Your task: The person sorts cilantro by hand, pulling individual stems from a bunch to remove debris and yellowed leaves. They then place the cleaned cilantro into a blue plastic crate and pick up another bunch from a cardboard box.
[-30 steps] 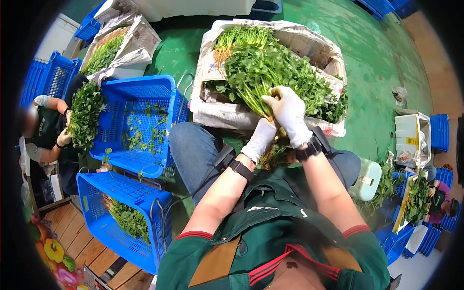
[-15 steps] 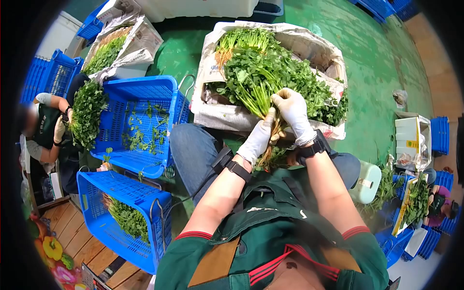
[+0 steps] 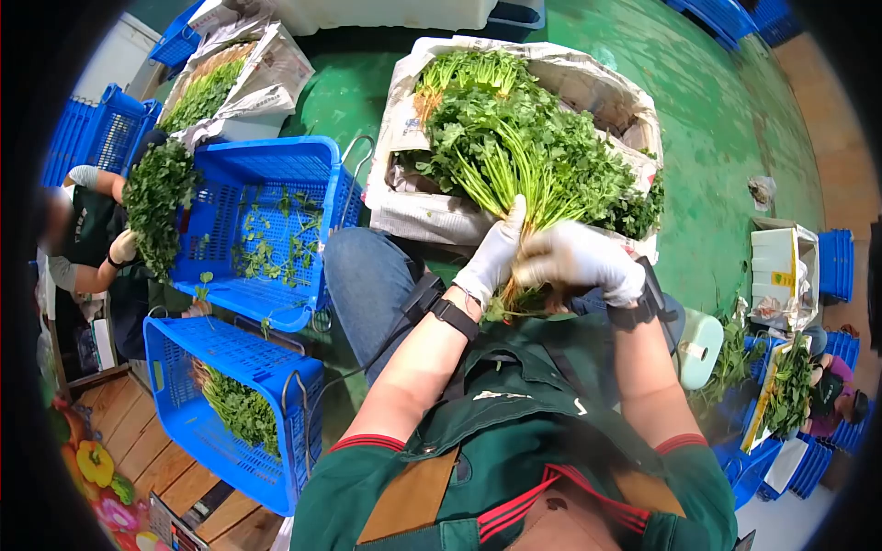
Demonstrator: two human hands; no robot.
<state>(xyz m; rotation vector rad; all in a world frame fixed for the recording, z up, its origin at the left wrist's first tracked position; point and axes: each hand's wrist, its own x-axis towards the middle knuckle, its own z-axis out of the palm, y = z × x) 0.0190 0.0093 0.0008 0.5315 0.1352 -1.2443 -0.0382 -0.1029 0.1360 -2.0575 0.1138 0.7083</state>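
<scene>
My white-gloved left hand (image 3: 494,257) is closed around the lower stems of a bunch of coriander (image 3: 522,174), its thumb lying up along the stems. The leafy tops fan away from me over the paper-lined white box (image 3: 432,220). Close beside it, my gloved right hand (image 3: 570,262) is at the root end, its fingers smeared by motion. Loose greens show just below the hands, between my knees. More coriander (image 3: 482,73) fills the box, with pale roots toward its left end.
To my left stand a blue basket (image 3: 317,220) with scattered sprigs and another blue basket (image 3: 170,344) holding greens. A person (image 3: 92,220) there holds a large bunch. A pale green container (image 3: 700,347) is by my right knee; another person (image 3: 831,390) works at far right.
My right hand has moved from the upper stems down and right to the root end, and it is blurred. The bunch's stems are more fanned out; my left hand keeps its hold.
</scene>
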